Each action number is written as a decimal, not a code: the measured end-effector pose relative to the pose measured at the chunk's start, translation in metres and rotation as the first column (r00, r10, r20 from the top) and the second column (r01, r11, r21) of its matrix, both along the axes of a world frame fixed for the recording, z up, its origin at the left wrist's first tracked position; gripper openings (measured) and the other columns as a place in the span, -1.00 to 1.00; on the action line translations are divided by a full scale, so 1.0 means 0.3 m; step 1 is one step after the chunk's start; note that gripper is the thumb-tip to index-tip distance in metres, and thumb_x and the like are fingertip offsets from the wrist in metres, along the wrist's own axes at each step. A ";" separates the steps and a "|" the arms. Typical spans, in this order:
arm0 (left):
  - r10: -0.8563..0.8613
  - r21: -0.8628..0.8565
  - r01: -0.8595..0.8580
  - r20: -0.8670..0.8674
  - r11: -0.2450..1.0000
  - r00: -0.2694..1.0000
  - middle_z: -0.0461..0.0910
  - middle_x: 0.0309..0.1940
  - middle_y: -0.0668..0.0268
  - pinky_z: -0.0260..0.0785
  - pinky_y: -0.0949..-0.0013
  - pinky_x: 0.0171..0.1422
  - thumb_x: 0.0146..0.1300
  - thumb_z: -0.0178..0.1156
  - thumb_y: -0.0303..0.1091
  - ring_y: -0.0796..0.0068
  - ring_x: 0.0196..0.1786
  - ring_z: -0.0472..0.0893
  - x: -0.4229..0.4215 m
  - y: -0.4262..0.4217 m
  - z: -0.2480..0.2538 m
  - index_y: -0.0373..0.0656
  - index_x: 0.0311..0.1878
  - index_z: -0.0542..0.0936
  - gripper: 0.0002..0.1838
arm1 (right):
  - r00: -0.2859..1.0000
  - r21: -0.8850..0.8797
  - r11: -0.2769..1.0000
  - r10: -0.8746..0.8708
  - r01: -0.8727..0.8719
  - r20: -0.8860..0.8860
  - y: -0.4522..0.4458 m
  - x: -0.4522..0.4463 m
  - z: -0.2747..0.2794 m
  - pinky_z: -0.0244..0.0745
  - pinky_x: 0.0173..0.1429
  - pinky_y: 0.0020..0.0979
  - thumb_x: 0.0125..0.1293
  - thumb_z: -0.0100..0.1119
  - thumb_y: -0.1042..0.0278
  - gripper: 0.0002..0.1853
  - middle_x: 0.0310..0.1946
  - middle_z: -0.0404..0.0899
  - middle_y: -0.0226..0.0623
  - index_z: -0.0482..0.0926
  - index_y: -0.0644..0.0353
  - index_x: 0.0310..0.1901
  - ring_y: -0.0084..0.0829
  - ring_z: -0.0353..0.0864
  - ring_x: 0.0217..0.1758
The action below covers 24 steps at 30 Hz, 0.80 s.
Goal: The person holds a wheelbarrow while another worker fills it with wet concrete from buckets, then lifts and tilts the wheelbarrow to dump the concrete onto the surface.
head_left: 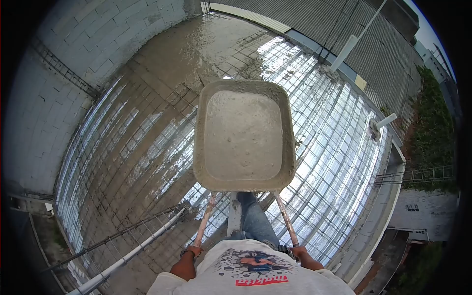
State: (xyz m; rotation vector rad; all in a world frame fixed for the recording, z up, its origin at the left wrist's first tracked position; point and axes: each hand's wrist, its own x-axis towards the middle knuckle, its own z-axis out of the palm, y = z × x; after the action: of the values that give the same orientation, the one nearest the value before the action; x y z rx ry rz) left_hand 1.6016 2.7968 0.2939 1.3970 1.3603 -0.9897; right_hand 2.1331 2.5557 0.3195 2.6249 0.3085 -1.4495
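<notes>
A wheelbarrow [201,173] stands in front of me, its tray crusted with cement. Wet concrete [245,135] fills much of the tray. Two worn, rust-coloured handles run back from it towards my body. My left hand [195,251] is wrapped round the left handle [205,219]. On the other side, my right hand [298,252] grips the right handle [286,219]. The wheel and legs are hidden beneath the tray.
A grid of steel rebar [329,147] covers the shiny deck, with wet concrete spread at left and back. A block wall [64,93] rises at left. A white pipe [132,253] and rebar truss cross lower left. Pipes [344,53] stand near the right edge.
</notes>
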 end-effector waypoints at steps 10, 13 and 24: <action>0.056 0.060 -0.060 0.070 0.996 0.996 0.68 -0.41 0.27 0.45 0.26 -0.08 0.08 0.16 0.21 0.27 -0.25 0.66 0.257 0.796 -0.022 -0.08 -0.27 0.70 -0.49 | 0.998 0.017 1.000 0.003 -0.002 -0.057 0.943 0.362 0.266 0.47 -0.52 -0.30 0.04 0.33 -0.17 -0.40 -0.60 0.60 -0.19 0.59 0.40 -0.47 -0.33 0.60 -0.61; 0.247 0.140 -0.236 -0.069 0.962 0.966 0.68 -0.26 0.17 0.44 0.27 0.00 0.05 0.19 0.25 0.26 -0.12 0.65 0.460 1.093 0.049 -0.22 -0.20 0.68 -0.38 | 0.988 -0.010 0.992 -0.126 0.126 -0.089 1.220 0.504 0.238 0.44 -0.57 -0.29 0.01 0.38 -0.20 -0.39 -0.65 0.57 -0.21 0.55 0.37 -0.59 -0.35 0.55 -0.68; 0.518 0.246 -0.480 -0.119 0.842 0.847 0.68 -0.40 0.24 0.51 0.31 -0.23 -0.06 0.41 0.03 0.41 -0.41 0.66 0.887 2.210 0.333 -0.27 -0.32 0.67 -0.52 | 0.998 0.114 0.992 -0.060 0.062 -0.022 2.190 0.824 0.241 0.47 -0.52 -0.29 0.06 0.32 -0.22 -0.37 -0.64 0.57 -0.16 0.57 0.40 -0.51 -0.32 0.58 -0.65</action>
State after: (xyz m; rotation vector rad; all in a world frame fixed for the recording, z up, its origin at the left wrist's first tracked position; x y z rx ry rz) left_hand 1.8677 3.4598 0.3938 1.0186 1.8910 -0.6431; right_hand 2.3804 3.2127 0.3918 2.7356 0.3254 -1.5191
